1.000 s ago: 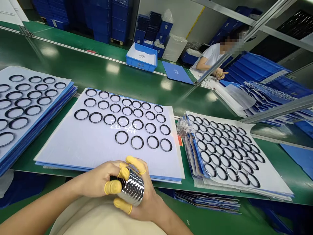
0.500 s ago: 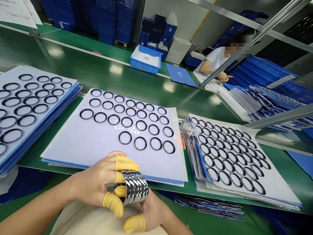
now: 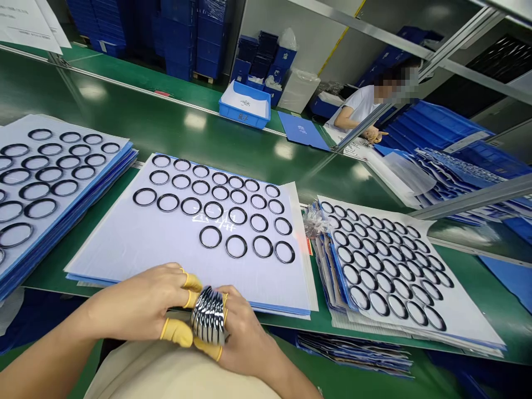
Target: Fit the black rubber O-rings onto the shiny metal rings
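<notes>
A stack of several shiny metal rings [image 3: 208, 316] is held on its side between my hands, in front of my body. My left hand [image 3: 141, 302], with yellow finger cots on the fingertips and thumb, closes on the stack's left end. Wrapped around the right end is my right hand [image 3: 245, 332], its cotted thumb beneath the rings. The inside of the stack is hidden. Just beyond my hands, dark-rimmed rings [image 3: 213, 210] lie in rows on a white sheet [image 3: 124, 238] over blue boards; the sheet's near part shows no rings.
Ring-covered sheets top a left stack [image 3: 75, 202] and a right stack [image 3: 461, 310] on the green table. A crumpled clear plastic piece [image 3: 316, 220] lies between stacks. Across the table are a blue bin [image 3: 245, 108], a metal frame post [image 3: 382, 113] and a co-worker [image 3: 353, 111].
The ring stack has turned and shifted slightly left. My right hand has come up around its right side, and my left fingers have moved from inside the rings to the stack's left end.
</notes>
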The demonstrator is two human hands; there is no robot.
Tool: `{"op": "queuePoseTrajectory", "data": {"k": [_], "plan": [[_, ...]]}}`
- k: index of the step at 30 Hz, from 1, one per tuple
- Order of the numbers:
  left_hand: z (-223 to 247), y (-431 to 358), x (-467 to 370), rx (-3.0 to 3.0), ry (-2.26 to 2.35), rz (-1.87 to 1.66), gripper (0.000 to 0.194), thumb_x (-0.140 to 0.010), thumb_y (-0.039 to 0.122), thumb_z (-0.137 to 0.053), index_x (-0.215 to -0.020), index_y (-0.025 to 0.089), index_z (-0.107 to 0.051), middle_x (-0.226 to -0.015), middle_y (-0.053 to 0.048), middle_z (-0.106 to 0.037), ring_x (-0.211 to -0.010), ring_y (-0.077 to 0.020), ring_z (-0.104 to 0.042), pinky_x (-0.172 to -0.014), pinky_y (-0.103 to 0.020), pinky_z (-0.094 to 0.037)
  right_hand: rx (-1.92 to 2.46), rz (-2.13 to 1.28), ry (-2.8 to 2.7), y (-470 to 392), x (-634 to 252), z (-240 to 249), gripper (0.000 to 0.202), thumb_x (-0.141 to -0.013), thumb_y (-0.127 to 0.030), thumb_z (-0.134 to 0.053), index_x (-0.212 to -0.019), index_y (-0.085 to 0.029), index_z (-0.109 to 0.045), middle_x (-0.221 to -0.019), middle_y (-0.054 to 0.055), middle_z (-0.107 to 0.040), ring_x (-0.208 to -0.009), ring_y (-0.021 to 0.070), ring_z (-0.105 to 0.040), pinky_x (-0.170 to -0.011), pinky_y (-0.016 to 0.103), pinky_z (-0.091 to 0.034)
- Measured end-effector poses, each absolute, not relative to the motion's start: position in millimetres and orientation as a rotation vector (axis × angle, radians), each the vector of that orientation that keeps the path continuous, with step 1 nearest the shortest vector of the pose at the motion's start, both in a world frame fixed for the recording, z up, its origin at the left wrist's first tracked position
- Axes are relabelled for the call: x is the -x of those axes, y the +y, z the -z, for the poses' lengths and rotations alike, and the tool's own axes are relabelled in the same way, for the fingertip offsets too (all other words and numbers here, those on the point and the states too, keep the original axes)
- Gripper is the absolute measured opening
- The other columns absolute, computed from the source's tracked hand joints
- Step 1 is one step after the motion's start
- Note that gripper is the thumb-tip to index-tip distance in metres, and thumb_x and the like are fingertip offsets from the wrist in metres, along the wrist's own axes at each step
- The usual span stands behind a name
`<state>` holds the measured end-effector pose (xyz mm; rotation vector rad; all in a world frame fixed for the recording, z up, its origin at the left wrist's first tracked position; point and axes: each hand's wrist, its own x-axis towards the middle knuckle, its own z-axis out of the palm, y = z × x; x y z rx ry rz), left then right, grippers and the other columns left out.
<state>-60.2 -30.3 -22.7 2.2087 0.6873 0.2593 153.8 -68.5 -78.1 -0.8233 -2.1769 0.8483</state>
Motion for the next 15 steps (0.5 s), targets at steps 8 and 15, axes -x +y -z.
{"op": "queuePoseTrajectory", "data": {"k": [8,15], "plan": [[53.8,-29.6,47.5,-1.69,0.402,-0.25,0.054,-0.079,0.068,-0.053,-0.079,0.015,-0.063,-0.063,0.002,-0.048,-0.056,-0.0116,-0.04,-0.058,-0.023,-0.037,0.895,-0.832,-2.143,-63.8,-159.0,64.5,0.051,-0.071,-0.025,-0.076,-0.114,-0.022,-0.05,-0.103,0.008,-0.06,-0.1,0.0237,-0.056,-0.097,0.046,-0.042],[72.1,-30.7,33.0,-1.544,0.317,-0.246,0.068,-0.081,0.074,-0.039,-0.086,0.012,-0.065,-0.071,-0.006,-0.062,-0.063,-0.0165,-0.054,-0.061,-0.025,-0.048,0.911,-0.942,-2.152,-65.3,-166.1,55.3,0.076,-0.069,-0.033,-0.076,-0.131,-0.022,-0.033,-0.112,0.011,-0.047,-0.105,0.0267,-0.047,-0.089,0.043,-0.048]]}}
